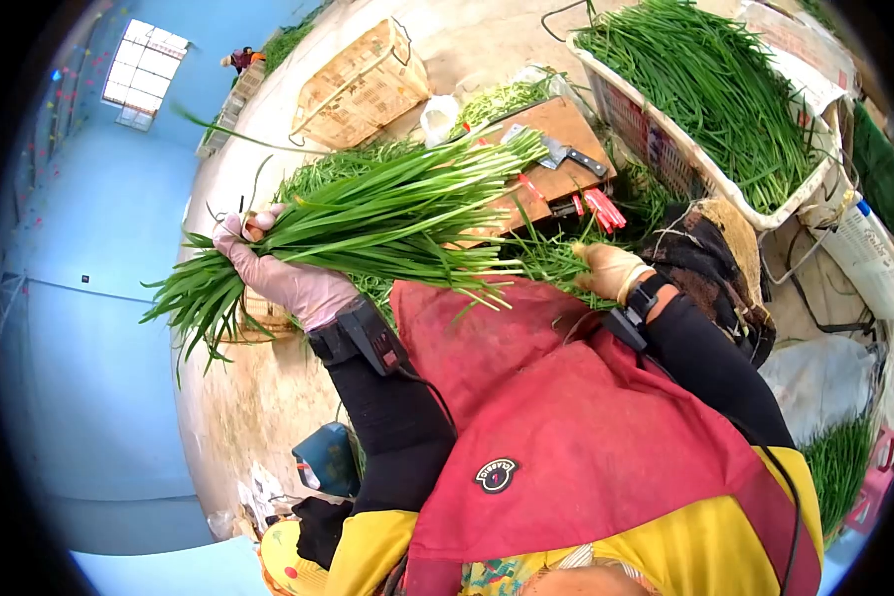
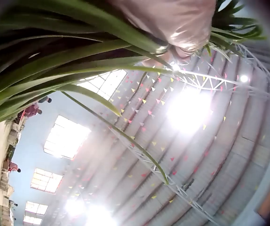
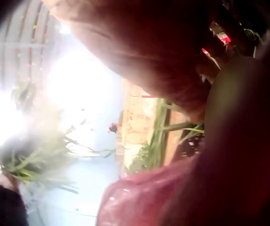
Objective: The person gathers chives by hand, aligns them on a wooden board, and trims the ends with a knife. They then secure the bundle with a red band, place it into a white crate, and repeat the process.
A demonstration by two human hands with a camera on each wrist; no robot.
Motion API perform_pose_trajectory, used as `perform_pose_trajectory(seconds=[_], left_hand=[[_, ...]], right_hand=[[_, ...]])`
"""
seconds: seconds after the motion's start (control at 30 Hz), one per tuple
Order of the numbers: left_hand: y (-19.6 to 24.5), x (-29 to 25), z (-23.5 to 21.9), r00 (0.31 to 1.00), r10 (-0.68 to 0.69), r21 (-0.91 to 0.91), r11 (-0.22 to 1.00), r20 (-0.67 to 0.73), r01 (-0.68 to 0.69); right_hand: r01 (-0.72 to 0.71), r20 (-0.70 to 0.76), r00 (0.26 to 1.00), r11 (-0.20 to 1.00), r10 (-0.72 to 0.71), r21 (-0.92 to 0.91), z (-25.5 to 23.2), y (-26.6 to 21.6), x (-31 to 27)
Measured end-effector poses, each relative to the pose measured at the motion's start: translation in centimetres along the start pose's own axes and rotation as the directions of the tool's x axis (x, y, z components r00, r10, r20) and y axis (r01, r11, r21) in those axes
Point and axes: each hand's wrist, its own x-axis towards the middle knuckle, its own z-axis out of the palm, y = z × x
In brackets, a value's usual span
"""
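A large bunch of long green leafy stalks (image 1: 387,204) lies across the left hand (image 1: 293,278), whose gloved fingers curl round it near the leaf tips; the pale cut ends point right. In the left wrist view the glove (image 2: 172,23) grips the leaves (image 2: 55,56). The gloved right hand (image 1: 611,273) is low at the right, by loose green trimmings (image 1: 546,256), apart from the bunch. Its fingers look bent, but what they hold, if anything, is hidden. A cleaver (image 1: 571,154) rests on the wooden board (image 1: 556,184) beyond the bunch.
A crate (image 1: 656,149) heaped with green stalks (image 1: 700,89) stands at the upper right. An empty-looking woven basket (image 1: 363,84) is at the top. Red strips (image 1: 603,211) lie by the board's near edge. Dark cloth (image 1: 715,268) sits right of the right hand.
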Motion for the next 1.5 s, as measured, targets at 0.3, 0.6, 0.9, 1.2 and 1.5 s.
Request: perform_pose_trajectory(seconds=[0.3,0.6,0.9,1.2,1.5], left_hand=[[0.8,-1.3,-9.1,0.779,-0.436,0.621,0.780,0.451,0.078],[9.7,-10.4,-15.2,0.204,-0.792,0.809,0.516,0.576,-0.281],[9.5,-11.5,-20.4,0.130,-0.919,0.913,0.387,0.372,0.126],[8.9,-11.8,-21.4,0.000,-0.925,0.914,0.377,0.381,-0.147],[9.1,-12.5,-20.7,0.210,-0.811,0.808,0.576,0.546,0.123]], right_hand=[[-0.044,-0.052,0.981,0.477,0.186,0.878,-2.6,1.6,2.4],[-0.144,0.099,0.988,0.455,0.120,0.879,-0.8,1.2,3.9],[0.192,-0.125,0.975,0.980,-0.185,0.048,-0.6,-7.1,5.4],[0.052,0.168,0.985,0.993,-0.034,-0.102,2.0,-11.0,9.4],[-0.085,0.076,0.991,0.954,0.111,-0.287,3.0,-4.3,9.9]])
